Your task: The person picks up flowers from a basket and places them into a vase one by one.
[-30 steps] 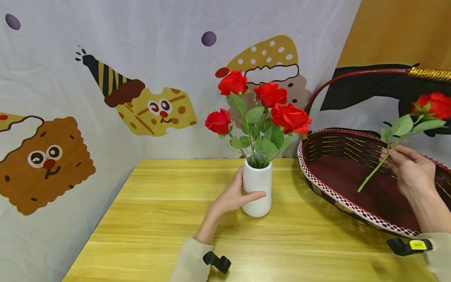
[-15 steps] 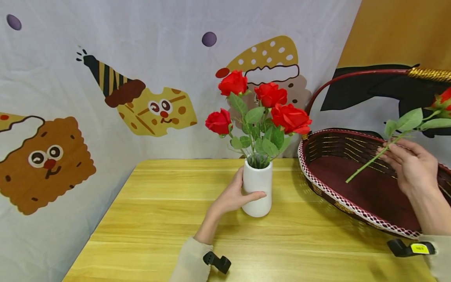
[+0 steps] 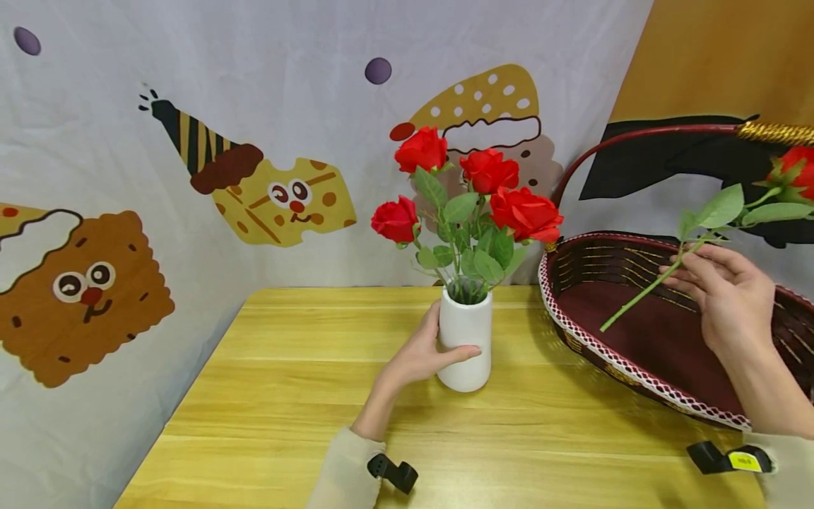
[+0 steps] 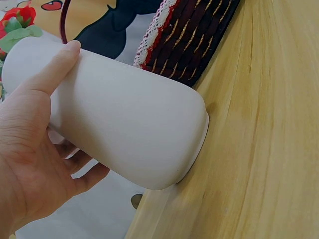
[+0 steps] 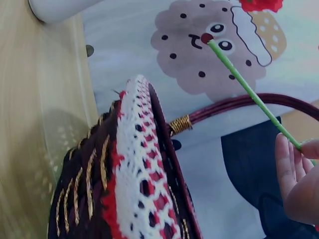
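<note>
A white vase (image 3: pixel 466 339) stands upright on the wooden table, with several red roses (image 3: pixel 488 171) and green leaves rising from its mouth. My left hand (image 3: pixel 416 351) grips the vase from its left side, thumb across the front; the left wrist view shows the fingers curled behind the vase wall (image 4: pixel 124 119). Above the basket, my right hand (image 3: pixel 731 297) pinches the green stem of a single rose (image 3: pixel 645 288). Its cut end points down and left towards the vase, and its red bloom (image 3: pixel 795 170) is partly past the right edge of the head view.
A dark red woven basket (image 3: pixel 636 375) with a white lace rim and a tall arched handle (image 3: pixel 661 132) sits right of the vase. Behind the wooden table (image 3: pixel 286 396) hangs a pale cloth (image 3: pixel 305 85) printed with cartoon food.
My right hand first tilted the rose flatter and has moved a little left with it, its stem end now nearer the vase. The left hand and vase have stayed put.
</note>
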The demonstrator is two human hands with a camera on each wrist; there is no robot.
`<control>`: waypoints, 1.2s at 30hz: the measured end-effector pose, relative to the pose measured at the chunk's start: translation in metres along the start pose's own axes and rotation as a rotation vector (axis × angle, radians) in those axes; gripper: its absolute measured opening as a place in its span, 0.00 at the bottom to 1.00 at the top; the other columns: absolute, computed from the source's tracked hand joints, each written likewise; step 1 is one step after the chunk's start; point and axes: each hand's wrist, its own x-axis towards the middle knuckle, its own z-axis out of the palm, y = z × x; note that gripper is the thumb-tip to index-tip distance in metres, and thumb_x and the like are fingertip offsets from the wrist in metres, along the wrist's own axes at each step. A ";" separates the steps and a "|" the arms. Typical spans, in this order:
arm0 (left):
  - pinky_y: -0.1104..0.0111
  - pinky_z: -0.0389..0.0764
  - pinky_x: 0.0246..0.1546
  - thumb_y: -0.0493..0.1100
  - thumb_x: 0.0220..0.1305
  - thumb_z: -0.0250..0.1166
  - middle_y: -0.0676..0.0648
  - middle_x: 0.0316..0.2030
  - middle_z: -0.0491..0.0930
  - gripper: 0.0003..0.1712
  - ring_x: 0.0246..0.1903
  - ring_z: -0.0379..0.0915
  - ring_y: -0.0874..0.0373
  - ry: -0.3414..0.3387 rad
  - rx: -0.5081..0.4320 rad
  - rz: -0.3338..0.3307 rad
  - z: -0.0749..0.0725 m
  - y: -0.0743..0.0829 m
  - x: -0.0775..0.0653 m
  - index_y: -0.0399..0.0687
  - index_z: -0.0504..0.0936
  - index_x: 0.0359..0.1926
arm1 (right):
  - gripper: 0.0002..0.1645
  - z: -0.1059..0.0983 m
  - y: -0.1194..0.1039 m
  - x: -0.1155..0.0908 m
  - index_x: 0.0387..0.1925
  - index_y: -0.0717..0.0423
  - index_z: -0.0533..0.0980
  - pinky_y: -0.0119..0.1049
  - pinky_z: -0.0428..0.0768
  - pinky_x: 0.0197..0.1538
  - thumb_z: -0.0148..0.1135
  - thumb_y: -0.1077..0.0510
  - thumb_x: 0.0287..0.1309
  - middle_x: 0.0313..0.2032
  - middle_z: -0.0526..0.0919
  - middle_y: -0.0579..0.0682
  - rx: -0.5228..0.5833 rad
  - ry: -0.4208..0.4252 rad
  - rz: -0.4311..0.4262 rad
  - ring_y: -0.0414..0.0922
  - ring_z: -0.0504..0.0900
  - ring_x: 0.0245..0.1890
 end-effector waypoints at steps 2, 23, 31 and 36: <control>0.56 0.67 0.66 0.55 0.59 0.75 0.59 0.66 0.66 0.56 0.63 0.67 0.62 0.000 0.000 0.000 0.000 0.000 0.000 0.65 0.49 0.78 | 0.11 0.003 0.000 -0.002 0.46 0.68 0.79 0.32 0.85 0.34 0.66 0.70 0.62 0.36 0.87 0.55 -0.003 0.005 -0.006 0.44 0.89 0.32; 0.56 0.67 0.66 0.55 0.60 0.75 0.60 0.66 0.65 0.56 0.63 0.66 0.62 0.000 -0.009 0.003 0.000 -0.002 0.000 0.67 0.47 0.79 | 0.11 0.025 0.003 -0.031 0.46 0.72 0.80 0.37 0.85 0.32 0.64 0.72 0.62 0.32 0.87 0.56 0.082 -0.060 0.009 0.47 0.88 0.27; 0.56 0.67 0.66 0.55 0.60 0.75 0.59 0.67 0.65 0.56 0.64 0.66 0.62 -0.002 -0.006 0.008 0.000 0.000 0.000 0.66 0.47 0.79 | 0.08 0.036 0.007 -0.042 0.45 0.74 0.79 0.41 0.86 0.34 0.59 0.75 0.64 0.33 0.87 0.58 0.121 -0.152 0.026 0.50 0.89 0.29; 0.56 0.67 0.66 0.54 0.60 0.75 0.59 0.66 0.66 0.56 0.63 0.66 0.61 -0.003 -0.011 0.008 0.000 0.000 0.000 0.65 0.48 0.79 | 0.09 0.044 0.011 -0.050 0.46 0.74 0.79 0.41 0.86 0.34 0.57 0.76 0.65 0.35 0.87 0.58 0.111 -0.178 0.036 0.50 0.89 0.30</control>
